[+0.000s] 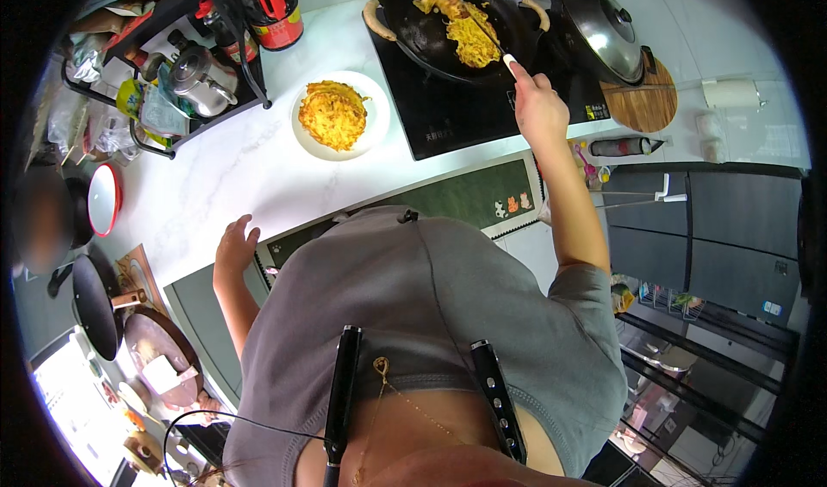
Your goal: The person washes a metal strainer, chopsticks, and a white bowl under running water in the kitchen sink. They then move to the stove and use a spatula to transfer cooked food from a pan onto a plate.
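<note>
My right hand (541,103) grips the white handle of a spatula (510,62), whose dark shaft reaches into a black wok (413,41). Against the far end of the tool lies a yellow, egg-like pancake (475,41) in the wok, partly folded with a browned piece at its upper left. The spatula's blade is hard to make out. Down at the counter's front edge, my left hand (236,245) is empty with its fingers apart. Between the hands, farther back, a white plate (378,115) holds a round golden pancake (333,115).
The wok sits on a black induction cooktop (439,122). To its right a domed steel lid (594,25) leans near a round wooden board (646,103). A black rack (216,115) with a steel pot (203,80) and bottles stands at left. A red-rimmed bowl (103,199) and a frying pan (97,306) are leftward.
</note>
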A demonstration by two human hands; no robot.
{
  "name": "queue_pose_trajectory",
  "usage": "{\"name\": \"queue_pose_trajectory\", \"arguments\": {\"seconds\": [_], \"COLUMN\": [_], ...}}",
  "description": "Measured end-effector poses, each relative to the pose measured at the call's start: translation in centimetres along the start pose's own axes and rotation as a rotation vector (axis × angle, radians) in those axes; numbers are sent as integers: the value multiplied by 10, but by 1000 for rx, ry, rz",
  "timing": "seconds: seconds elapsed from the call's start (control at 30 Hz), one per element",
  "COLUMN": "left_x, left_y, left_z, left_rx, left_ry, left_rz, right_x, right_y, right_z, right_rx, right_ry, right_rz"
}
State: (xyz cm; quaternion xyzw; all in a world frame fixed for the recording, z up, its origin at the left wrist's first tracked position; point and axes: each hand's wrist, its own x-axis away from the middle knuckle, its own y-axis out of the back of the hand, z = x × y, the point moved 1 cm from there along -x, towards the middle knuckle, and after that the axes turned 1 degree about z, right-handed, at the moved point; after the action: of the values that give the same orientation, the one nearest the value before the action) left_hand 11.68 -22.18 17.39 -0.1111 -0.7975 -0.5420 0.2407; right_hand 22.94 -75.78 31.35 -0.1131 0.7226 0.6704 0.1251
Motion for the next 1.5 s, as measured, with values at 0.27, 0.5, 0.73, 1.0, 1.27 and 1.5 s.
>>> {"name": "queue_pose_trajectory", "arguments": {"seconds": [0.27,0.5,0.73,1.0,1.27,1.5], "left_x": [-18,-18,-16,-13,-15,-22], "left_y": [5,7,-17,5,-17,-9], "left_z": [-22,-29,-3,-18,-1,-23], "left_rx": [0,-5,-26,-6,-12,22], "left_ry": [-115,-125,-78,-114,-62,-117], "left_rz": [13,-17,69,-28,46,30], "right_x": [-10,-4,-4,-1,8,-19], "right_y": [2,-1,13,5,92,103], "right_z": [-2,12,8,3,-51,-57], "right_rx": [79,120,123,-12,-1079,-1047], "right_ry": [51,113,79,88,-516,-686], "right_rz": [-39,43,-68,-30,621,929]}}
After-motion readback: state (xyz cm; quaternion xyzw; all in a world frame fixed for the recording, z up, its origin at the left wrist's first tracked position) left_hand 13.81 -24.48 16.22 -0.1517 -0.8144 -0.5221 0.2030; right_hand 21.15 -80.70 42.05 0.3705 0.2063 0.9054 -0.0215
